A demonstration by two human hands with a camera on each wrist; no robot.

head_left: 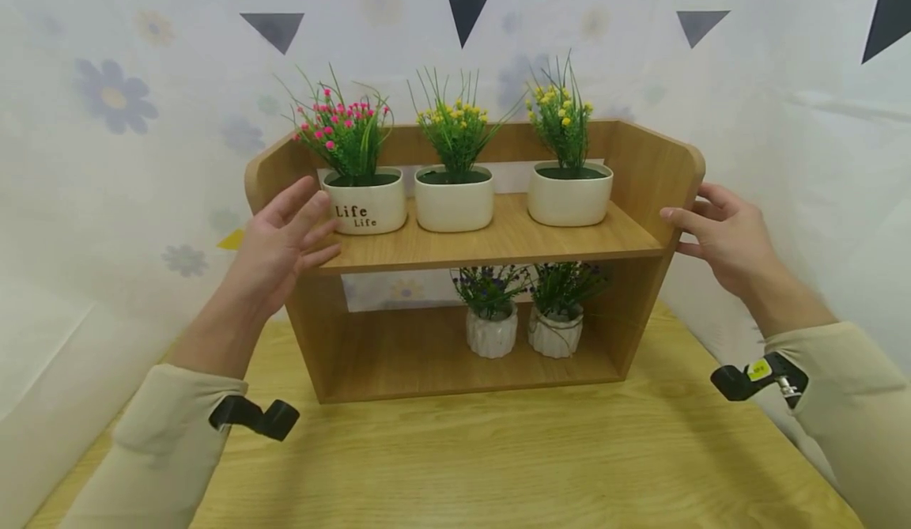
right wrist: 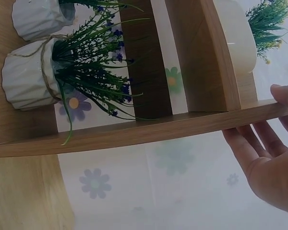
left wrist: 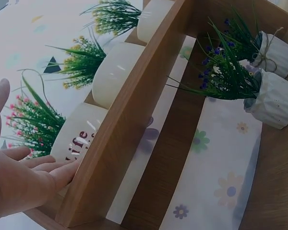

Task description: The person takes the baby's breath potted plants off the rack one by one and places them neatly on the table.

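A two-tier wooden shelf [head_left: 491, 244] stands on a wooden table [head_left: 498, 450]. On its top board sit a cream pot marked "Life" [head_left: 366, 205] with pink flowers, a middle pot [head_left: 454, 199] and a right pot [head_left: 569, 194], both with yellow flowers. On the bottom board stand two ribbed white pots [head_left: 523, 331] with purple and green sprigs. My left hand [head_left: 285, 236] lies open at the shelf's left end, its straight fingertips [left wrist: 62, 172] at the top board's edge beside the "Life" pot [left wrist: 79, 139]. My right hand [head_left: 715, 232] is open, its fingers [right wrist: 245, 143] against the right side panel [right wrist: 182, 127].
A white curtain [head_left: 114, 157] printed with flowers and dark triangles hangs close behind and on both sides of the shelf. The table stretches toward me in front of the shelf. Black clips sit on both beige sleeves.
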